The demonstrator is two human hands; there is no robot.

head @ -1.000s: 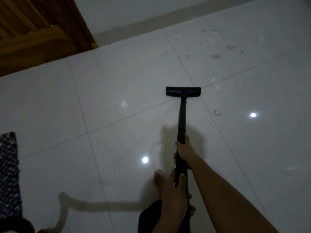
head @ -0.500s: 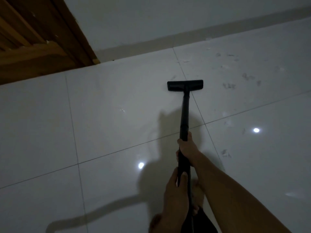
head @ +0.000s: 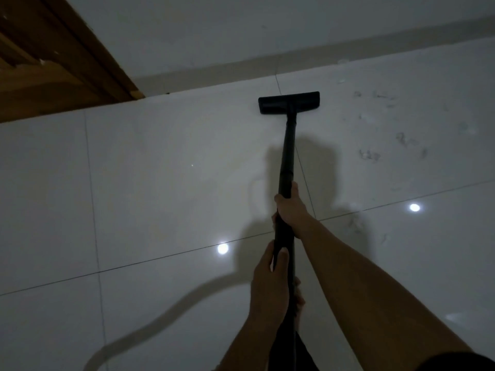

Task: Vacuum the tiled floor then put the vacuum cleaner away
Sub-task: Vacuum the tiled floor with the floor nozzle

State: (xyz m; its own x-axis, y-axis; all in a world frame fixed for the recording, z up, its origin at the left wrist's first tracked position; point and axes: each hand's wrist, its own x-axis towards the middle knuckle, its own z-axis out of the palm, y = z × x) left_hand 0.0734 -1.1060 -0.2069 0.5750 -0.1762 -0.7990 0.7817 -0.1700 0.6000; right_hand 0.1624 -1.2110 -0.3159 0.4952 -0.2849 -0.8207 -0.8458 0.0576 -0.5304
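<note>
A black vacuum wand [head: 288, 153] runs from my hands down to a flat black floor nozzle [head: 288, 102], which rests on the glossy white tiled floor [head: 160, 183] close to the wall's skirting. My right hand [head: 290, 207] grips the wand higher along the tube. My left hand [head: 270, 282] grips it lower, nearer my body. Scraps of dust and debris [head: 369, 155] lie on the tiles right of the nozzle. The vacuum's body is out of view.
A wooden door and frame [head: 53, 65] stand at the upper left. A pale wall with a skirting strip [head: 294, 60] runs across the top. The hose's shadow [head: 150, 328] curves over the tiles at lower left. Ceiling lights reflect on the floor.
The nozzle has been pushed forward across the tiles toward the wall. My view has moved forward too; the dark mat at the left and my foot have left the frame.
</note>
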